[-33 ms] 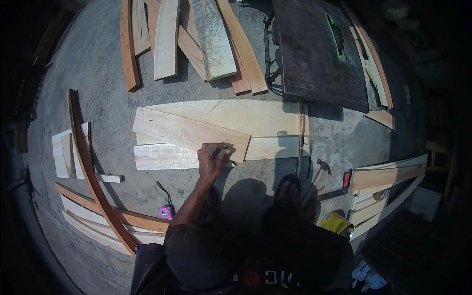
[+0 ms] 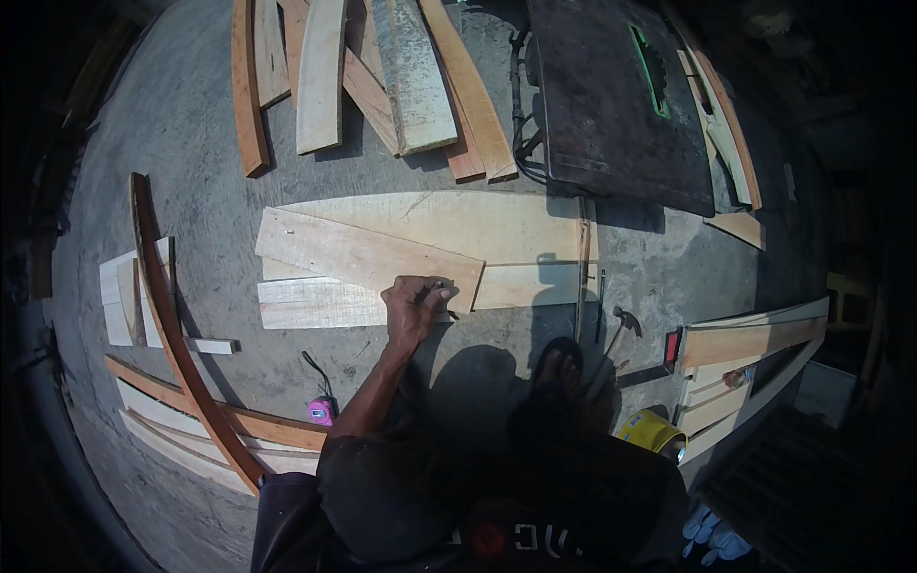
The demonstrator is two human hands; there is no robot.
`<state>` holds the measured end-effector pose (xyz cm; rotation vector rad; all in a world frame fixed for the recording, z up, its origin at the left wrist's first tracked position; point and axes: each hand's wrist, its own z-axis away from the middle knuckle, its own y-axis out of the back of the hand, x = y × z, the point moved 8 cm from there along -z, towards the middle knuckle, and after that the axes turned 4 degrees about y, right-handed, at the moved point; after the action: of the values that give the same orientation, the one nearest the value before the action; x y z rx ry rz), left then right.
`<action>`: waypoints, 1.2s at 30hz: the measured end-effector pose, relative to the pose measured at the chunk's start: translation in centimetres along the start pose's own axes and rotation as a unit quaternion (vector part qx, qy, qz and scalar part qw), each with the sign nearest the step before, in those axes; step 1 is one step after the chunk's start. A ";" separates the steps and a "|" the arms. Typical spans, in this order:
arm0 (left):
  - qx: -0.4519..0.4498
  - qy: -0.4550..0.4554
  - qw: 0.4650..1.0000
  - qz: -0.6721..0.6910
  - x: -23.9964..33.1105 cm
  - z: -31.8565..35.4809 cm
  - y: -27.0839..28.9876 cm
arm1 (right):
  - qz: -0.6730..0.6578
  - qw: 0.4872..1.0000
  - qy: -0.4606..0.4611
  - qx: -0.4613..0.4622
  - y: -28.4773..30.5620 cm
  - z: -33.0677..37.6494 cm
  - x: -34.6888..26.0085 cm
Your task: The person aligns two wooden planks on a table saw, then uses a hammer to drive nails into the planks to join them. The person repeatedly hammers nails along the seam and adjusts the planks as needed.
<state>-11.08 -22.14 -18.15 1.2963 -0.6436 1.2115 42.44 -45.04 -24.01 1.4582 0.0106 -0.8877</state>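
Barely anything had moved: across broad pale planks [image 2: 458,218], a narrower board [image 2: 368,250] slanted left to right, ahead of the hands — the right hand [image 2: 599,387] in shadow, grip unclear; the nearer left hand [image 2: 411,301] pinched narrow at its near edge.

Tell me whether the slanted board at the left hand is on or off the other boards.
On: the slanted board lies across the pale boards, hiding part of the seam between them.

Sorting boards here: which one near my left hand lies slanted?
The top board by your left hand; it crosses diagonally, while the boards beneath run left-to-right.
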 end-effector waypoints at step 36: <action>-0.018 -0.151 0.988 -0.040 0.1 -0.4 -0.7 | 0.094 0.844 0.467 -0.247 -4.6 -0.8 -36.3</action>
<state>-10.51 -21.63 -18.36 1.4758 -0.8187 0.9415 15.31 -25.29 -9.44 1.2341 0.7600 0.0717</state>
